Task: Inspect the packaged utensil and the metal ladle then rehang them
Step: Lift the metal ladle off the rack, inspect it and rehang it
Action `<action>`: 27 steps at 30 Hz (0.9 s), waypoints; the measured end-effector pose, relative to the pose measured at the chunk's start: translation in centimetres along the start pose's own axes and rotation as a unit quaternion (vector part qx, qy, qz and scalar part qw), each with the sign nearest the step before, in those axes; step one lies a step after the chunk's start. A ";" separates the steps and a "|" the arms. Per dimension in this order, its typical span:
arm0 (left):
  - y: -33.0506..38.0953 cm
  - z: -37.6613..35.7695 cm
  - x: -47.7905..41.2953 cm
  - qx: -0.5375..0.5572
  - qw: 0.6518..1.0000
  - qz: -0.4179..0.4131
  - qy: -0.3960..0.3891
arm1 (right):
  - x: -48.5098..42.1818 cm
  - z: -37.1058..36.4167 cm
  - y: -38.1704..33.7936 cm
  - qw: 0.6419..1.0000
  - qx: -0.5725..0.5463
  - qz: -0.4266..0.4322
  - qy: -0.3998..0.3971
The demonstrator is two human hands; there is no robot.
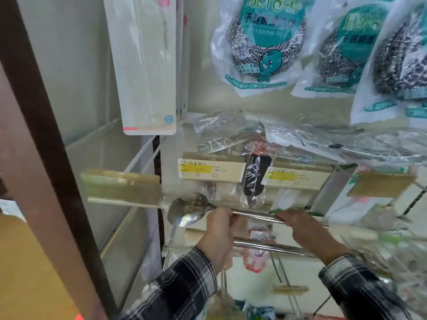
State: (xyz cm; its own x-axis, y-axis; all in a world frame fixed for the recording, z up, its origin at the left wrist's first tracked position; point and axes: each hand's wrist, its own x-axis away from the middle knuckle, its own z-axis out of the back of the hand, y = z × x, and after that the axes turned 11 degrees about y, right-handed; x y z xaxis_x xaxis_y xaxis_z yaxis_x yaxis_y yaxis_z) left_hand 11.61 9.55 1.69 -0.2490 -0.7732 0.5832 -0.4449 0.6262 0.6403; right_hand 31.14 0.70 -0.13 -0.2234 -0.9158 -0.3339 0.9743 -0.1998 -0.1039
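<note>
I hold a metal ladle (pixel 184 211) level in front of the display rack, its shiny bowl to the left and its steel handle running right. My left hand (pixel 217 236) is shut on the handle just behind the bowl. My right hand (pixel 305 229) grips the handle further right. A long white packaged utensil (pixel 147 65) hangs at the upper left, apart from both hands. A small utensil in a clear pack with a black card (pixel 253 179) hangs just above the ladle handle.
Bags of steel scourers (pixel 265 42) hang at the upper right. Price labels (pixel 208 169) sit on peg hooks at mid height. More packaged utensils and peg rails crowd the right and lower right. A brown post (pixel 46 135) stands at the left.
</note>
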 end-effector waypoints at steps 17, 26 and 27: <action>-0.1 -0.1 -6.9 -0.016 1.000 0.013 0.017 | -4.0 -4.7 0.7 0.999 0.009 0.043 -0.002; -0.4 -0.3 -8.3 -0.029 0.999 0.001 0.016 | -4.6 -5.5 0.3 0.999 0.022 0.028 0.024; -0.4 -0.2 -8.4 -0.031 0.999 -0.002 0.014 | -4.6 -5.5 0.2 0.999 0.027 0.022 0.026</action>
State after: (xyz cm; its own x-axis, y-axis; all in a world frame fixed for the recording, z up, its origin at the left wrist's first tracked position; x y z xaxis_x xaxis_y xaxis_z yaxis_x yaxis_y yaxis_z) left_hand 14.11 15.81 -3.39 -0.2218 -0.7736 0.5935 -0.3923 0.6281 0.6721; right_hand 32.23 6.77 -3.81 -0.1800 -0.9047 -0.3861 0.9831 -0.1792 -0.0384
